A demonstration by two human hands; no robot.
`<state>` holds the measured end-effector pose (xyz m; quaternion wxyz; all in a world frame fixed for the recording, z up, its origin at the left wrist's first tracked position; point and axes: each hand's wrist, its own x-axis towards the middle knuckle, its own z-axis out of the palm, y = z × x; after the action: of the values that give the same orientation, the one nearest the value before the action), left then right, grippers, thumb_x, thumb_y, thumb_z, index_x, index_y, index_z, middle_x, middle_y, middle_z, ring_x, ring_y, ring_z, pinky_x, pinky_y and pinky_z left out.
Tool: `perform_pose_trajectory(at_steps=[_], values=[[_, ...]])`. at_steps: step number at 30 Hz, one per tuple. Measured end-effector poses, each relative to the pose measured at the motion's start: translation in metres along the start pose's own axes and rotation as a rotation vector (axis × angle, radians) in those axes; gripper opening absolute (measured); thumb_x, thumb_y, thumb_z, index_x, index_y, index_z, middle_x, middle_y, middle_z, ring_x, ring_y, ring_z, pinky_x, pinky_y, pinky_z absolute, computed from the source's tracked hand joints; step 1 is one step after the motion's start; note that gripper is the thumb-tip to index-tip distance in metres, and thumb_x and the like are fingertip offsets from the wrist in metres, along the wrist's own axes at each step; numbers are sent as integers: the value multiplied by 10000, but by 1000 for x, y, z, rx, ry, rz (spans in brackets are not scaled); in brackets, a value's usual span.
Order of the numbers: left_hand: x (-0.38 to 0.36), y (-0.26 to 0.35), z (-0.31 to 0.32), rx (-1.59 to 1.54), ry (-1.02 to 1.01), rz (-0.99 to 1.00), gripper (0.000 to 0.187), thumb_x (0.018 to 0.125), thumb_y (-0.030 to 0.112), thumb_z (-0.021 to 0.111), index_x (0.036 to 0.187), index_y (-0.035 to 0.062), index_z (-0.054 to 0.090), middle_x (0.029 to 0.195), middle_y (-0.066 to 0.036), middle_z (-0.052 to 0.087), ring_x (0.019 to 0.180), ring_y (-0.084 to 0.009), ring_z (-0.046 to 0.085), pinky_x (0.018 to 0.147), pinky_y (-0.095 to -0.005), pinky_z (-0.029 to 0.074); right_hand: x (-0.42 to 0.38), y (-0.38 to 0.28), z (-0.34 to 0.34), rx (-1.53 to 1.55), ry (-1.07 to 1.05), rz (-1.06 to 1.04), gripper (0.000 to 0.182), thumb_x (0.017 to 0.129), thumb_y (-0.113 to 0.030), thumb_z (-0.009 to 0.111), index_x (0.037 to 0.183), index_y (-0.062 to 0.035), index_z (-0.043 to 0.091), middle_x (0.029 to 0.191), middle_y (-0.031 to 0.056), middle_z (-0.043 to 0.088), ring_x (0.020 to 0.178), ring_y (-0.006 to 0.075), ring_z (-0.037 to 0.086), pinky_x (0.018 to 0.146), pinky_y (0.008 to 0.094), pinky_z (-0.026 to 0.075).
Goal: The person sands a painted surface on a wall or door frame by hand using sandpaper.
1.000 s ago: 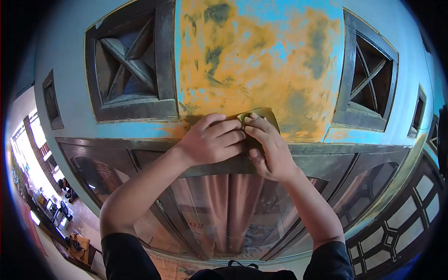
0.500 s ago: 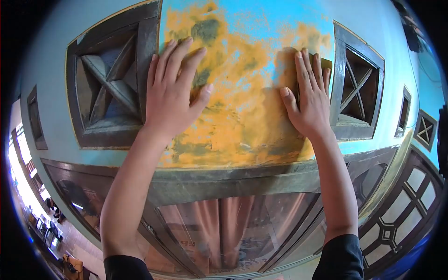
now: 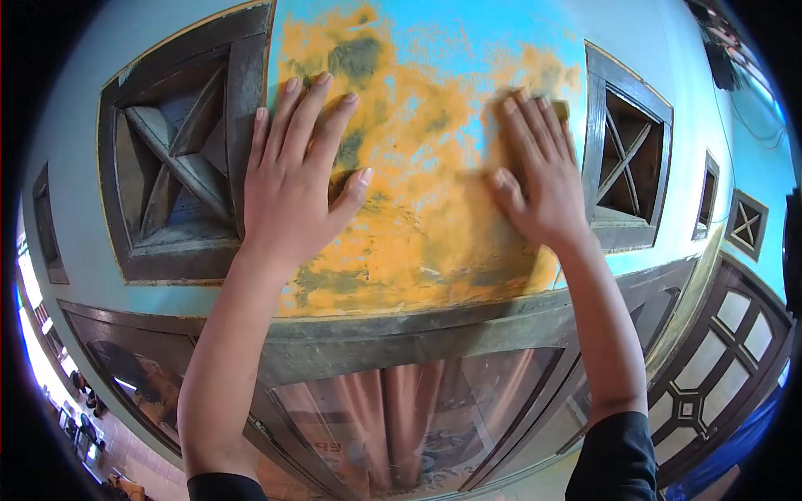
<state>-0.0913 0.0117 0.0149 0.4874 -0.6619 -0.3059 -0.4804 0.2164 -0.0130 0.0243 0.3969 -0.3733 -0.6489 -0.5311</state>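
A wall panel (image 3: 451, 242) in front of me is light blue, with worn orange and dark patches. My left hand (image 3: 292, 171) rests on its left part with the fingers spread, holding nothing. On the right part, my right hand (image 3: 543, 159) lies flat, fingers close together and the thumb apart. Beneath its fingers is a thin dark sheet that looks like sandpaper (image 3: 562, 109). Only a small edge of the sheet shows beside the fingers; the palm and fingers hide the remainder.
Wooden vent frames with crossed bars flank the panel, one on the left (image 3: 180, 150) and one on the right (image 3: 628, 154). A dark wooden beam (image 3: 418, 338) runs below, above glass panes with a curtain (image 3: 409, 409). A panelled door (image 3: 718, 367) stands at lower right.
My right hand has slid slightly left across the panel, its fingers now leaning more to the left. The left hand keeps its place on the wall. The camera view has shifted a little.
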Motion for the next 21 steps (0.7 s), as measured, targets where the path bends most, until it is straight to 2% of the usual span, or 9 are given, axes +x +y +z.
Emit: perform_pose_trajectory(at_steps=[2,5,7,9,10,13,14,17,21], values=[[0,0,0,3,-4,6,633,923,365,569,1504,165,415,1600,-82,309,1498,-322,236,1201,-544,179,7,1,4,-52,65,85,752,935,-548,511,1538,-130,348,1594,112,327,1495,343,235,1209,533,149],[0,1,0,59,-16,14,642,931,367,563,1517,166,395,1613,-82,288,1499,-331,229,1204,-546,160,-3,-40,1,-19,-31,-39,763,945,-605,451,1534,-128,357,1591,113,333,1498,327,238,1212,522,147],[3,2,1,92,3,36,654,928,376,569,1519,163,389,1612,-84,289,1494,-335,235,1203,-551,159,-26,-63,4,62,-219,-250,788,940,-677,385,1535,-161,359,1598,94,332,1496,303,257,1219,527,130],[13,1,7,103,50,82,672,915,391,586,1514,158,391,1601,-88,304,1484,-339,249,1198,-560,172,-19,-45,3,49,-247,-341,777,932,-631,461,1542,-163,355,1603,102,321,1489,335,263,1201,547,162],[22,2,10,72,77,100,663,921,390,573,1512,152,392,1596,-87,316,1482,-340,256,1192,-564,182,-7,-31,2,1,-135,-271,762,931,-598,482,1539,-156,357,1595,106,334,1483,333,276,1199,547,170],[57,6,5,188,-110,56,731,994,444,448,1580,88,196,1656,-152,98,1529,-356,32,1239,-500,50,34,23,11,-31,161,-48,747,917,-502,535,1539,-134,350,1587,129,342,1482,339,274,1204,548,153],[65,3,11,221,-8,106,722,993,440,453,1571,74,220,1646,-158,136,1525,-354,70,1240,-497,55,45,17,3,72,142,39,645,978,-391,451,1551,-131,312,1605,200,262,1515,338,173,1209,591,26],[80,8,16,246,4,54,718,987,436,463,1563,69,243,1635,-162,174,1519,-354,104,1239,-499,63,34,-4,10,6,115,-86,767,901,-488,557,1544,-132,338,1588,129,339,1484,338,271,1210,533,153],[80,13,12,248,-16,38,706,970,425,486,1545,67,289,1627,-164,201,1514,-355,128,1235,-504,77,-7,-36,2,138,-154,-420,767,918,-607,477,1523,-151,363,1564,92,383,1466,325,306,1208,531,187]])
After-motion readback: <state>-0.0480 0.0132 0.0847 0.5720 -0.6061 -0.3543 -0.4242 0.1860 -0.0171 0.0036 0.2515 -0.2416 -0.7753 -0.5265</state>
